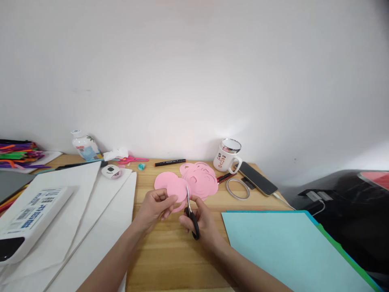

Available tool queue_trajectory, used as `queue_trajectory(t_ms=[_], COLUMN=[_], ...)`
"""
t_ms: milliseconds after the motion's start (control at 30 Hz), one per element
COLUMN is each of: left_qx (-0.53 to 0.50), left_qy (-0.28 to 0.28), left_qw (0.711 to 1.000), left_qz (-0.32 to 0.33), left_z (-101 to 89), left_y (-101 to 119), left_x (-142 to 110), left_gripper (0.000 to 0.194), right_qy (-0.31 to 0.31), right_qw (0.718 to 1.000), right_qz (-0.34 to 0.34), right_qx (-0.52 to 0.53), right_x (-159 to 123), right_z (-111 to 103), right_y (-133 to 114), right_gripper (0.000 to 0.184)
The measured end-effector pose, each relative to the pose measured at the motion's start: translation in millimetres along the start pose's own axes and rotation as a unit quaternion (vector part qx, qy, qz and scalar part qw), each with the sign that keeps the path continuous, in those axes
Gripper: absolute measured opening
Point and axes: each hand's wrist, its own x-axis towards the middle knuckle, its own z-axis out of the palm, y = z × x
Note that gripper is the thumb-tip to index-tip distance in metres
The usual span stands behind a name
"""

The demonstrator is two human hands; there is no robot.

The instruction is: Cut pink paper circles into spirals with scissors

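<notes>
Between the thumb and fingers of my left hand (pixel 156 206) is a pink paper circle (pixel 176 190), held up over the table. My right hand (pixel 202 222) grips a pair of scissors (pixel 191 215) with black handles, blades pointing up and away from me. The blades lie along the right edge of the circle and look nearly closed. Behind the hands, a heap of pink paper cutouts (pixel 202 178) lies on the wooden table (pixel 170 259). Another pink round piece (pixel 164 178) shows just behind the held circle.
White sheets (pixel 115 227) with a white boxy device (pixel 33 223) cover the left side. Light blue paper (pixel 291 243) lies at right. A mug (pixel 226 156), tape roll (pixel 238 189) and phone (pixel 258 179) stand behind it. A black marker (pixel 170 162) and pink scissors (pixel 133 159) lie near the wall.
</notes>
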Motion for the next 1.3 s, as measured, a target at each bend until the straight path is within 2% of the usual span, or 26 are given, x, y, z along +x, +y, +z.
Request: queue_trajectory(t_ms=[267,367,533,700,800,1300], left_qx=[-0.054,-0.065,-0.021,0.009,0.022,0.021], left_qy=[0.021,0.005,-0.034,-0.016,-0.026,-0.007], left_qw=[0.998,0.998,0.999,1.0,0.999,1.0], left_qz=[0.019,0.018,-0.002,-0.004,-0.002,-0.006], left_z=[-0.1,2.0,1.7,-0.1,0.6,1.4], left_y=[2,3,-2,-3,-1,3], left_x=[1,1,-1,-2,-2,-3], left_gripper=[0.033,0.031,0.029,0.027,0.029,0.026], right_qy=[0.001,-0.001,-0.028,-0.036,-0.04,-0.029], right_qw=[0.999,0.999,0.999,0.999,0.999,1.0], right_qz=[0.012,0.01,0.006,-0.003,-0.016,-0.002], right_qx=[-0.038,-0.034,-0.017,0.009,0.023,-0.002], right_x=[-2,-3,-3,-2,0,0], right_z=[0,1,4,2,0,0], right_y=[-2,0,6,8,7,10], right_gripper=[0.05,0.049,0.046,0.056,0.061,0.06])
